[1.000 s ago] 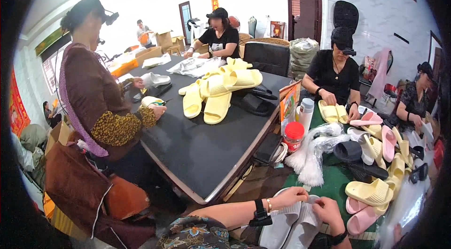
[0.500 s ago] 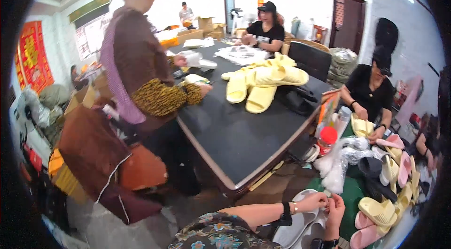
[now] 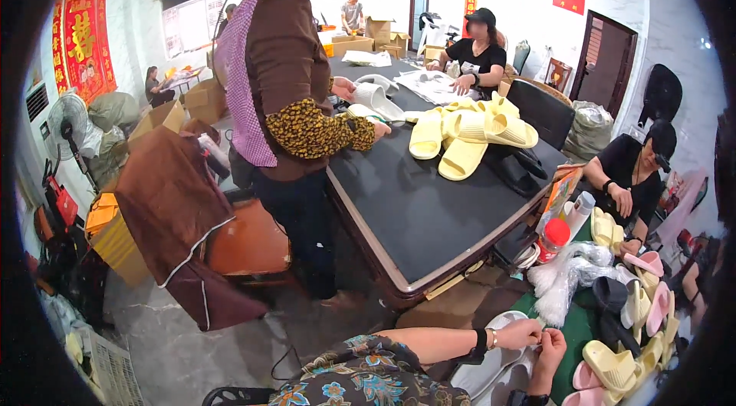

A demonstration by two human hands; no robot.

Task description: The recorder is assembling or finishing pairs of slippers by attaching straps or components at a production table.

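A pair of white slippers [image 3: 481, 372] lies low in front of me, partly beneath my forearms. Just over them, the fingertips of my left hand [image 3: 517, 334] pinch together close to those of my right hand [image 3: 549, 352]. A tiny pale bit shows between the fingertips, too small to name. Beside my hands is a green surface [image 3: 576, 335] with clear plastic bags [image 3: 563, 283] and black slippers [image 3: 611, 295]. Yellow slippers [image 3: 611, 365] and pink slippers [image 3: 658, 306] are heaped to the right.
A dark table [image 3: 429, 230] bears a pile of yellow slippers [image 3: 471, 130]. At its left side a standing co-worker [image 3: 291, 92] holds a light grey slipper [image 3: 377, 101]. Another co-worker [image 3: 625, 176] sits at right, near a red-lidded jar [image 3: 553, 239]. A covered chair [image 3: 180, 222] stands left.
The view has swung left, so the scene sits further right. My hands keep their pinch over the white slippers. The seated co-worker at right has lifted a hand off the yellow slippers.
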